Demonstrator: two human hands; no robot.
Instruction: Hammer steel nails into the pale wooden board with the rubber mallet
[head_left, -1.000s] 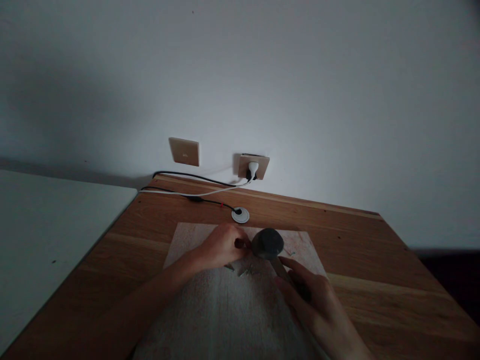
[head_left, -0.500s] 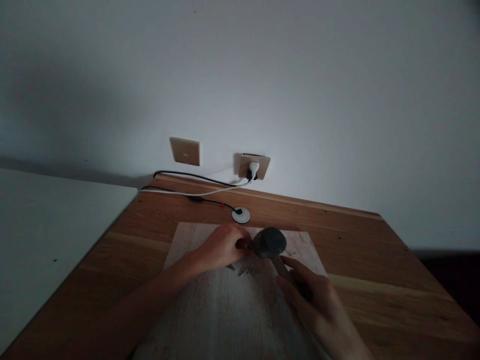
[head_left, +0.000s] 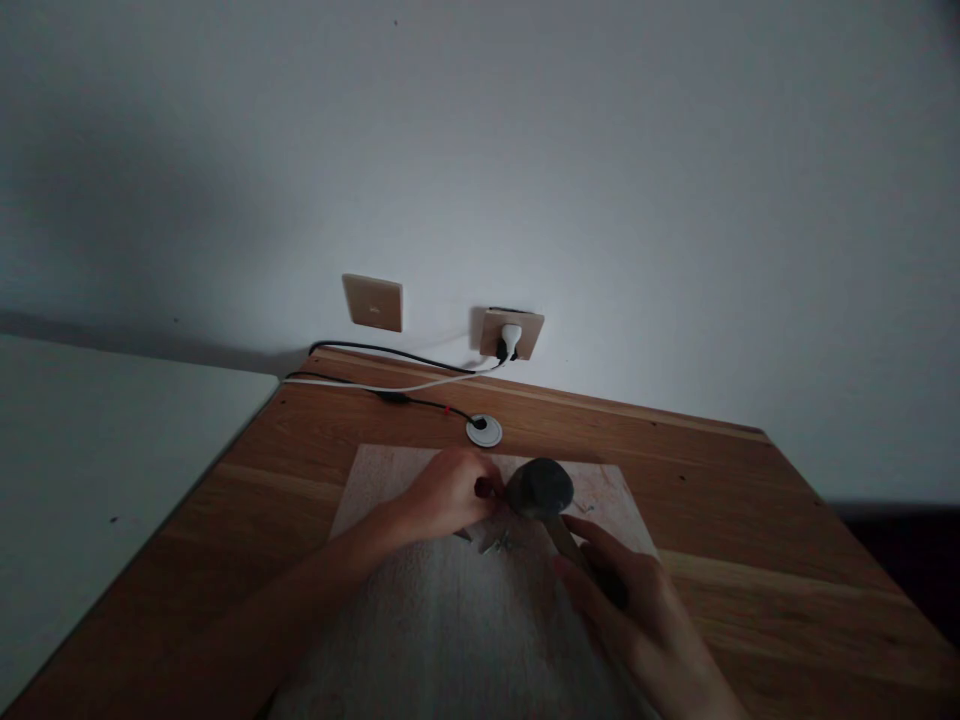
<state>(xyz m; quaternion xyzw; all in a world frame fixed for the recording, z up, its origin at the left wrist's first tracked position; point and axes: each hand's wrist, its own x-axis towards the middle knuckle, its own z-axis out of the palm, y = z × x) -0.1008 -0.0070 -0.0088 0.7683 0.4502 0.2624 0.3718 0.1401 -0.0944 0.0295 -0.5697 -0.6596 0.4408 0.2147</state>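
My right hand [head_left: 634,590] grips the handle of a mallet [head_left: 546,488] with a thick, dark, round head. The mallet head is right beside the fingertips of my left hand [head_left: 450,490], over the far part of a pale, worn board [head_left: 465,630]. My left hand is closed in a pinch, and what lies between its fingers is hidden. Several thin metal pieces that look like nails [head_left: 501,544] lie in a small heap on the board, just below the mallet head. A dark pointed piece [head_left: 463,535] shows under my left hand.
The board lies on a wooden desk [head_left: 750,510] against a white wall. Behind it are a round cable grommet [head_left: 484,431], black and white cables [head_left: 405,387], and a wall socket [head_left: 529,335] with a plug. A white surface [head_left: 112,450] borders the desk on the left.
The view has shifted very slightly. The mallet head has tilted and dropped a little beside my left fingers. Both hands stay in nearly the same place.
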